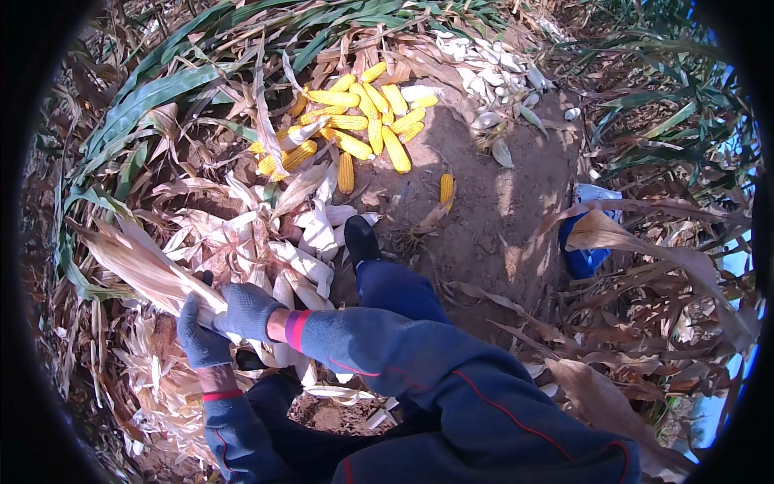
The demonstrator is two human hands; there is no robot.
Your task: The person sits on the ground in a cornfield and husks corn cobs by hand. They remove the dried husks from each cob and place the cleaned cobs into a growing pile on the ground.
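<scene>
My left hand [202,336], in a grey knit glove, grips the lower part of a dry corn husk bundle [151,269] at the left. Beside it my right hand [249,310], gloved alike, closes on the same bundle near its base. Whether a cob is inside cannot be seen. Unhusked ears in pale husks [314,233] lie just beyond my hands. Farther off, husked yellow corn cobs [366,112] form a loose pile, with a single yellow cob [447,189] apart on the soil.
Loose dry husks [157,387] cover the ground at the left. White-looking ears or husks [490,69] lie at the upper right. A blue and white bag [583,242] rests by dry stalks at the right. Green corn leaves [157,91] border the upper left. My shoe [361,239] is beside the pale ears.
</scene>
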